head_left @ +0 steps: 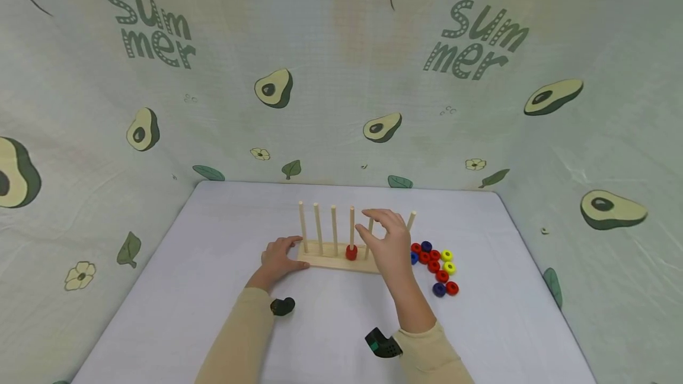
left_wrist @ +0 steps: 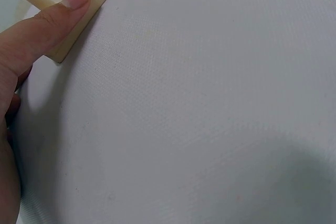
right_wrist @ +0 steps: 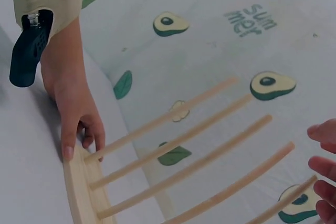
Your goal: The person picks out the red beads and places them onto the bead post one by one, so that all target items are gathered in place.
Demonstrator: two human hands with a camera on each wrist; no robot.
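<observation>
Peg rack (head_left: 331, 263) stands mid-desk (head_left: 320, 336), pegs upright. Left hand (head_left: 278, 259) grasps its left end, thumb along the front edge. Right hand (head_left: 392, 245) released, thumb and fingers parted near the peg tops. Red on fourth peg (head_left: 352, 227), bead count unclear. Loose beads (head_left: 434, 266) lie rightward.

Peg stand (head_left: 333, 262): on table (head_left: 320, 336), backdrop (head_left: 320, 28) behind. Left hand (head_left: 278, 259): at stand's left end. Bead (head_left: 351, 253): at foot of fourth peg (head_left: 352, 227) from left. Right hand (head_left: 392, 248): by fifth peg's upper end. Loose beads (head_left: 434, 266): on table, right of stand.
</observation>
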